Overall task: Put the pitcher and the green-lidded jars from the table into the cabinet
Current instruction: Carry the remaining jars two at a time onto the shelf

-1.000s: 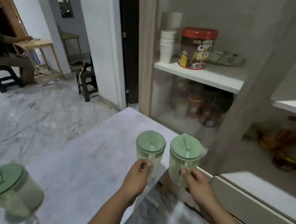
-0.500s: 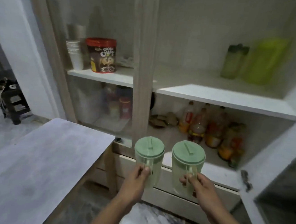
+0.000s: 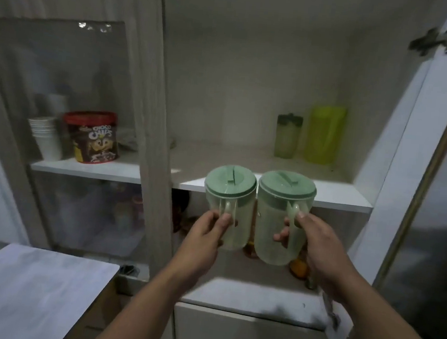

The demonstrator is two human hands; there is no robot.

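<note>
As jars rise from waist to shelf (image 3: 331, 200) edge, left hand (image 3: 205, 236) grips left jar (image 3: 228, 205), right hand (image 3: 318, 247) grips right jar (image 3: 280, 218); placement close.

A home kitchen: pantry cabinet (image 3: 253, 76) with cereal tub (image 3: 93, 137).

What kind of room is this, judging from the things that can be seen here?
Probably a home kitchen or dining area. An open storage cabinet holds a cereal tub, stacked paper cups and bottles on the lower shelf. Each hand holds a green-lidded jar: left hand, right hand.
</note>
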